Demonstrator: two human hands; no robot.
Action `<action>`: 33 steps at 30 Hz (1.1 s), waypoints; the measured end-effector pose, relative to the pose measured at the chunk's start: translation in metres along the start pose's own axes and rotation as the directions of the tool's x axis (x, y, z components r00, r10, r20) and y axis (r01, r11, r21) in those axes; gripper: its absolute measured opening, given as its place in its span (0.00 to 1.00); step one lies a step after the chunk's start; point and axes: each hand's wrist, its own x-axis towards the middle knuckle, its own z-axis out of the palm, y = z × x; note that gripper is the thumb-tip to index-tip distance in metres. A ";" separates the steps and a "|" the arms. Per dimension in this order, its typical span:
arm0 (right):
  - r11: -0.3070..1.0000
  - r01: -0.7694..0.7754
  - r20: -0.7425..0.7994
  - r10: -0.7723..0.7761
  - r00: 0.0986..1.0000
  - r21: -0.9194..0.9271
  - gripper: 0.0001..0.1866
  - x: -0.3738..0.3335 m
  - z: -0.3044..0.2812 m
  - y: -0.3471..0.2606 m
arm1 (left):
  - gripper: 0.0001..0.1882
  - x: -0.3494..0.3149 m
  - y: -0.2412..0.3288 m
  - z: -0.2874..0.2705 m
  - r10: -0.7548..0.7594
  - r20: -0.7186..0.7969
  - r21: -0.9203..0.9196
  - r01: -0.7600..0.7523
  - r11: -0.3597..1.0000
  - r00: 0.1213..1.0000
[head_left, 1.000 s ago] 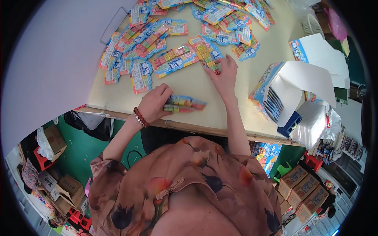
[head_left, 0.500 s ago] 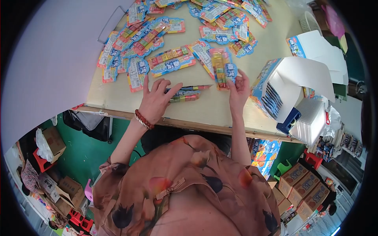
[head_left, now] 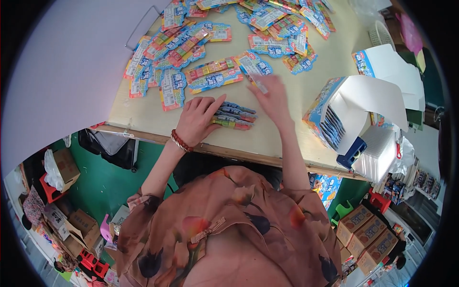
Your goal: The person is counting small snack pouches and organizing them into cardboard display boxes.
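Observation:
My left hand [head_left: 196,122] is closed on the left end of a small stack of candy packs [head_left: 236,115], which stand on edge on the table with blue wavy rims up. My right hand [head_left: 272,98], blurred by motion, is over the lower end of a single blue-and-orange candy pack [head_left: 252,64] lying flat; whether its fingers grip it does not show. Left of that lies another pack [head_left: 215,76], its row of coloured pieces showing. To the right, an open display box [head_left: 319,103] with a raised white lid holds several packs in a row [head_left: 332,126].
Loose packs are heaped at the far left [head_left: 177,45] and far middle [head_left: 282,26] of the table. Beyond the box stand a second white-and-blue carton [head_left: 389,71], a dark blue tool [head_left: 352,152] and clear plastic trays [head_left: 375,153]. The table's wooden front edge [head_left: 229,154] runs before me.
The pack in my right hand has joined the stack at my left hand. My right hand has moved left and away from me to a pack on the table.

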 end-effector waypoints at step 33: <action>0.957 0.207 0.120 -0.234 0.965 0.204 0.28 0.061 0.042 -0.002 | 0.33 -0.027 -0.011 -0.011 0.027 0.047 -0.176 -0.018 0.984 0.999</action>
